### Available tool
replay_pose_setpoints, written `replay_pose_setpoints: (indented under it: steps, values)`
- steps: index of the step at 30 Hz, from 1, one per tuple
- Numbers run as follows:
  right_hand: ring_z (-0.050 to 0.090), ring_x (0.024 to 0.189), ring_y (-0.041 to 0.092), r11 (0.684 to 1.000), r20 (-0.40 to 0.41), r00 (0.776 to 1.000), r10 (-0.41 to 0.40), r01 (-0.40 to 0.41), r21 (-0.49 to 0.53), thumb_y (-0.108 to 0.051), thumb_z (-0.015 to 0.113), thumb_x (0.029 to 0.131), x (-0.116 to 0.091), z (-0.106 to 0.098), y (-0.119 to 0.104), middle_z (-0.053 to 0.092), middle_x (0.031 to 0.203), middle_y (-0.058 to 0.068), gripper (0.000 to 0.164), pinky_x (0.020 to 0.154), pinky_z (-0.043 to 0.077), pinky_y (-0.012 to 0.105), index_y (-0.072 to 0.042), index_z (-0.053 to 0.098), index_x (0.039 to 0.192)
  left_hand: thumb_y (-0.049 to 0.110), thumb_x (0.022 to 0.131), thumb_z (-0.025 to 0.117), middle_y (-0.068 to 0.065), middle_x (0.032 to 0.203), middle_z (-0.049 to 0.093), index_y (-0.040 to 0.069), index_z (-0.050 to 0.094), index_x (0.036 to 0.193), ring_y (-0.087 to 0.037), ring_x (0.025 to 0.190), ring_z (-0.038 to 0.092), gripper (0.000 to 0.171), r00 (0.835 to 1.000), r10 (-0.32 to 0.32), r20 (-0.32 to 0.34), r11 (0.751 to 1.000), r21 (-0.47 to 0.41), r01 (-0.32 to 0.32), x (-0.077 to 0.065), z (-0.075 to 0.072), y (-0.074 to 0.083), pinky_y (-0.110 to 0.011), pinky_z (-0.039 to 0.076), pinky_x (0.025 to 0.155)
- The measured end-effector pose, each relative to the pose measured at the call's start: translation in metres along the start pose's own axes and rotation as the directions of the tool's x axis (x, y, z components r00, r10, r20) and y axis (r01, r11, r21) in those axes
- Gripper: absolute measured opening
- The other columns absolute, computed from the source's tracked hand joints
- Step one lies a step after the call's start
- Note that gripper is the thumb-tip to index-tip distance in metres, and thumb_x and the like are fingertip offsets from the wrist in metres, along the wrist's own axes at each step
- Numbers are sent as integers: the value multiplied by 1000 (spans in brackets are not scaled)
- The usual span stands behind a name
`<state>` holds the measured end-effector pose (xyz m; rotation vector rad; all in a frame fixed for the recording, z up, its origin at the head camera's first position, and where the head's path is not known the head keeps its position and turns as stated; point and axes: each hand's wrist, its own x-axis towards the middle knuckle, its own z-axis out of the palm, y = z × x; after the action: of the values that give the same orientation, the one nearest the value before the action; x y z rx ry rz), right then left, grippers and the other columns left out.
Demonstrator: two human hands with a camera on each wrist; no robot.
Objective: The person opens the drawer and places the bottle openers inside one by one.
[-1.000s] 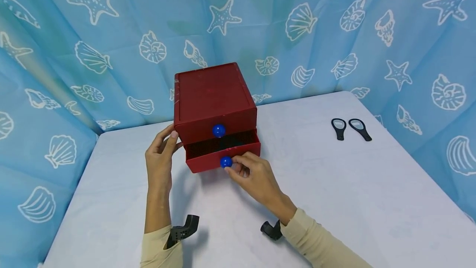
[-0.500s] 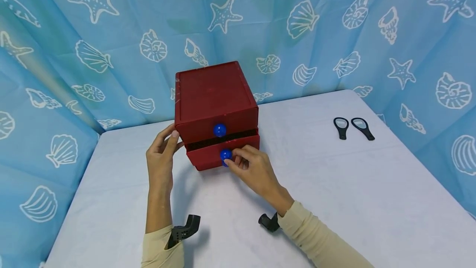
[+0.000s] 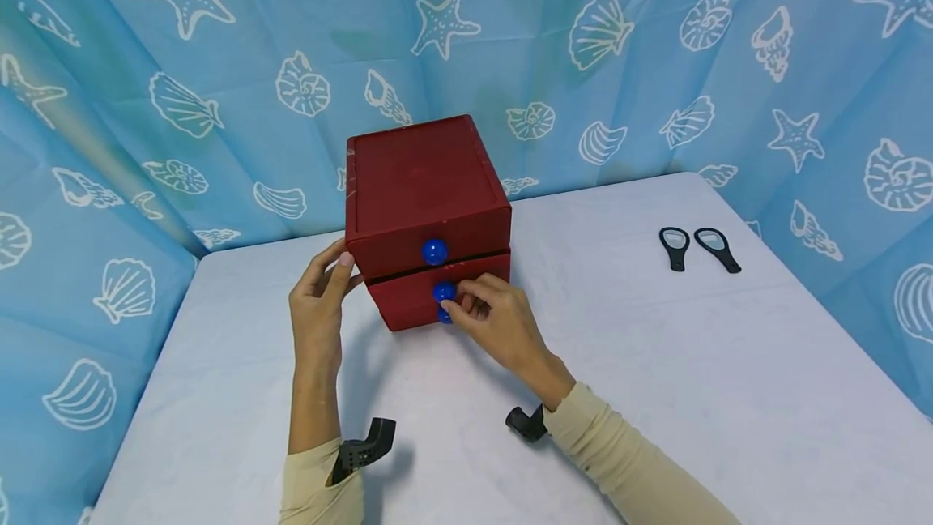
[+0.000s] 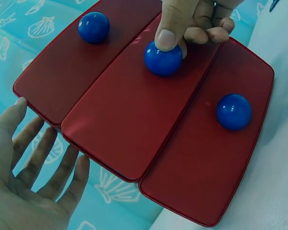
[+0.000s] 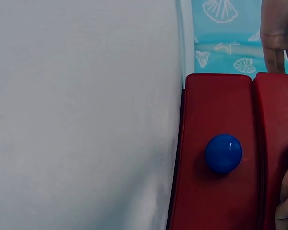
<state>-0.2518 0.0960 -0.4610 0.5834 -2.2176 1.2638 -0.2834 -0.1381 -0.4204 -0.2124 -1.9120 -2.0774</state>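
Observation:
A dark red drawer box with three stacked drawers stands on the table; each front has a round blue knob. My right hand pinches the middle knob between thumb and fingers. The middle drawer looks almost flush, with a thin dark gap above it in the head view. Against the box's left side rests my left hand, fingers extended and spread in the left wrist view. The top knob and the bottom knob are untouched. The drawer's inside is hidden.
Two small black magnifying glasses, one beside the other, lie toward the right back of the white-covered table. A blue curtain with shells and starfish hangs behind.
The middle drawer, pulled well out a second ago, has slid back into the box, pushed by my right hand at its knob. My left hand has stayed at the box's side.

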Motion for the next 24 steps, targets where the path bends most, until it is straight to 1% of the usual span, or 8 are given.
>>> replay_pose_setpoints:
  steps: [3,6,9,13,17,19,21,24]
  values:
    - [57,66,15,1000,0,1000,-1,1,3,-10,82,85,3,-1,0,60,78,4,17,56,54,26,2,72,91,30,98,67,-7,128,66,16,67,132,-28,112,63,37,1000,4,-2,1000,-13,-4,0,1,1,-38,51,99]
    - [57,66,14,1000,5,1000,4,-4,-2,-10,82,84,5,-1,0,60,79,4,17,57,51,22,3,72,91,29,98,67,-8,127,66,16,67,131,-28,111,63,36,1000,5,-6,1000,-16,-6,0,2,1,-37,51,99]
    - [57,66,13,1000,11,1000,22,-22,-8,-11,81,85,6,-1,0,60,79,4,16,57,50,19,2,73,91,30,97,67,-7,127,66,17,67,131,-27,111,63,37,1000,2,-7,1000,-8,-2,0,3,2,-38,51,99]
    - [56,66,14,999,6,999,35,-35,-6,-11,81,86,7,-1,2,60,80,4,15,57,50,20,0,73,92,33,97,68,-6,128,65,18,67,132,-27,111,63,38,1000,-4,0,1000,7,4,1,4,3,-38,49,101]
    - [56,68,15,999,12,999,32,-31,-16,-13,81,86,5,-1,4,60,80,4,16,58,51,22,-1,72,93,34,97,68,-5,128,65,20,67,132,-27,111,63,38,1000,-9,-7,1000,18,9,1,3,3,-39,49,102]
    - [56,68,15,998,21,998,55,-54,-44,-15,82,85,2,0,6,59,79,3,17,58,50,23,-3,73,91,34,97,68,-5,128,65,20,67,132,-27,111,63,38,1000,-12,-7,1000,20,12,1,2,3,-40,48,103]
    - [55,69,13,992,52,994,98,-93,-89,-18,83,84,-4,1,9,59,77,1,16,58,49,22,-5,74,89,34,97,67,-4,128,65,20,67,132,-27,111,63,38,1000,-15,-7,1000,23,15,1,2,3,-40,48,103]
    - [54,68,10,974,109,977,185,-167,-155,-21,84,83,-11,6,16,59,75,-2,16,58,47,22,-8,75,86,34,97,67,-4,128,65,20,67,132,-27,110,64,38,1000,-19,-8,1000,22,20,1,1,3,-41,47,104]
